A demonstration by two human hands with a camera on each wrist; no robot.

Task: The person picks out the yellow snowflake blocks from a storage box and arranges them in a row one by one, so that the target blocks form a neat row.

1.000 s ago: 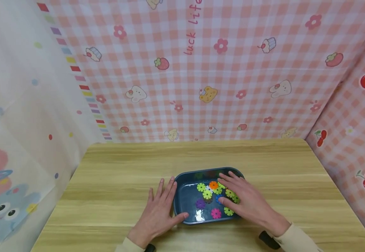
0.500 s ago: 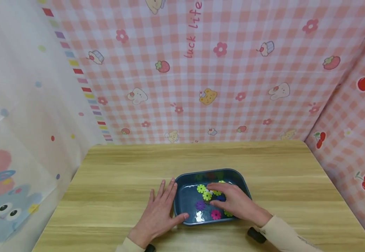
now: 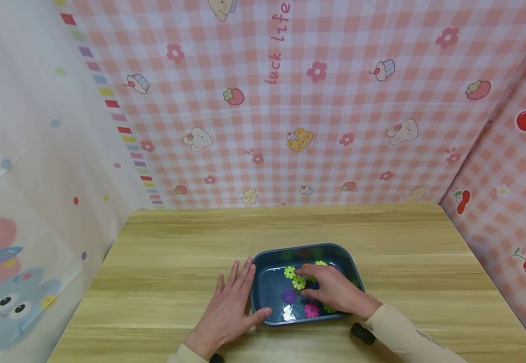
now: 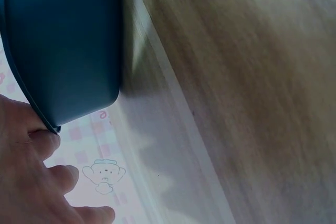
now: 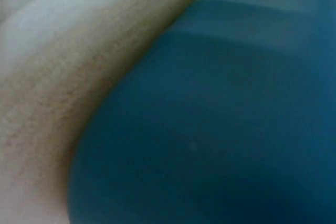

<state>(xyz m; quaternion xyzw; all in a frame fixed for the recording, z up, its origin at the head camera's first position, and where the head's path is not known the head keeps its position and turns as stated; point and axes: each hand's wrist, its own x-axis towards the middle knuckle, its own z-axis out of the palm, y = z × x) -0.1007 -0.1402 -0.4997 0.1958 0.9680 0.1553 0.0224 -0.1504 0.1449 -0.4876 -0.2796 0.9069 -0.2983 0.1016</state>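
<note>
Tray (image 3: 268,290), smooth, blue, round-cornered, lies on wood-grained table (image 3: 172,247), long axis roughly left to right; left hand (image 3: 227,308) rests straight-fingered at its rim; right hand (image 3: 337,291) curves over notched discs (image 3: 289,296), any grip hidden.

Beside our right hand (image 3: 335,291) we see lime-green discs (image 3: 289,272), a purple disc (image 3: 289,296) and a magenta disc (image 3: 311,309) in a dark blue tray (image 3: 266,282); behind it, our cream sleeve (image 3: 396,330); beyond it, pink-and-white gingham cloth (image 3: 263,121).
</note>
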